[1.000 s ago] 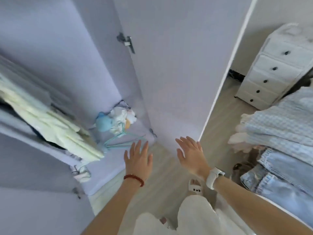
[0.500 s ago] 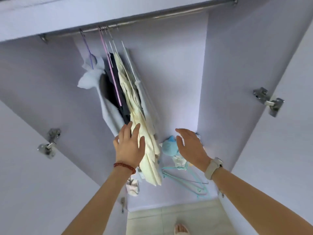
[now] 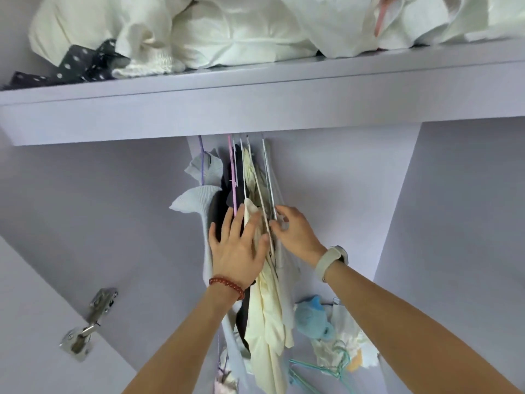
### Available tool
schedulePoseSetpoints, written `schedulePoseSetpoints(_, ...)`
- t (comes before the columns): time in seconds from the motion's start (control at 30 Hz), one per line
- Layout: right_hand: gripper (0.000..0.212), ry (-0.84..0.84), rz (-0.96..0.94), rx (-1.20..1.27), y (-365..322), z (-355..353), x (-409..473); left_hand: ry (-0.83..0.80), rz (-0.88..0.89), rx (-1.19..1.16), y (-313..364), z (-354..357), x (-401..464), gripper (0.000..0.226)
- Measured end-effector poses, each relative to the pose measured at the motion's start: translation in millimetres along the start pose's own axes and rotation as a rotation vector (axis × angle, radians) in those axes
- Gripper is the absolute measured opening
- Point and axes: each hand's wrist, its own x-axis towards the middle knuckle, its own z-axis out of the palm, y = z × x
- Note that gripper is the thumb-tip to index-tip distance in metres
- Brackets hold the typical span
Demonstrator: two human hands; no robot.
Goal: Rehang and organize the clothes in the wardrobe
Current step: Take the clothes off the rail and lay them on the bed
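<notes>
Left hand, fingers spread, is pressing the cream garment; right hand, at three o'clock, is pinching a white hanger.

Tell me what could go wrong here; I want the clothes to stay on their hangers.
The left hand presses flat on the cream garment, which could slide off its hanger. The right hand pinches a white hanger among tightly bunched ones; pulling it may snag neighbours.
</notes>
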Motion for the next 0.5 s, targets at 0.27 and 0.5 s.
schedulePoseSetpoints(0.27, 0.026, 0.146, 0.107, -0.110, 12, -12, 33, 0.021, 0.022, -0.023, -10, 10, 1, 0.065)
schedulePoseSetpoints(0.5, 0.023, 0.516, 0.128, -0.031, 2, -26, 11, 0.047, 0.067, -0.115, -17, 16, 4, 0.063)
